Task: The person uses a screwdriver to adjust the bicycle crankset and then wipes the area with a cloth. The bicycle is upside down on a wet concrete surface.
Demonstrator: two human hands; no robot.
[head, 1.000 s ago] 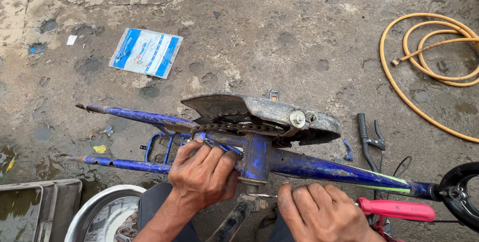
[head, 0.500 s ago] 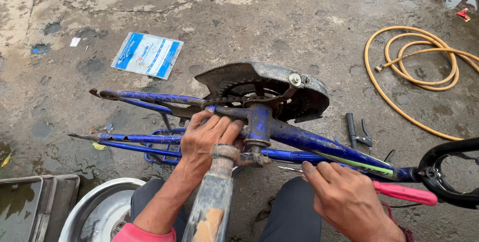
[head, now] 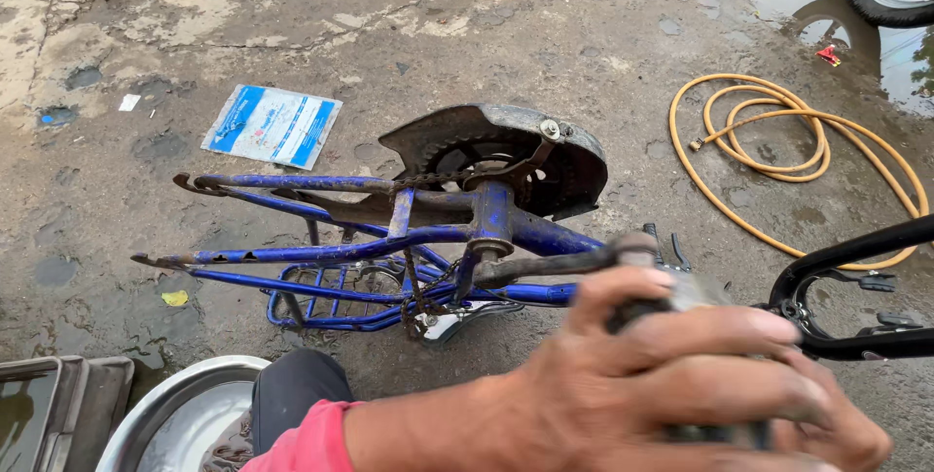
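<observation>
Our left hand (head: 671, 384) fills the bottom right of the view, blurred, its fingers curled tight around the pedal and crank arm (head: 555, 266) of the blue bicycle frame (head: 389, 238); we cannot see our right hand apart from it, so we cannot tell how it is set. The frame lies on wet concrete just beyond our knee, its rear stays pointing left, with the dark chain guard (head: 506, 146) standing over the chainring and the slack chain (head: 413, 287) hanging beneath. A coiled yellow hose (head: 778, 131) lies well apart at right, a round metal basin (head: 185, 414) sits at bottom left, and a blue-and-white printed sheet (head: 272, 125) lies flat beyond the frame.
</observation>
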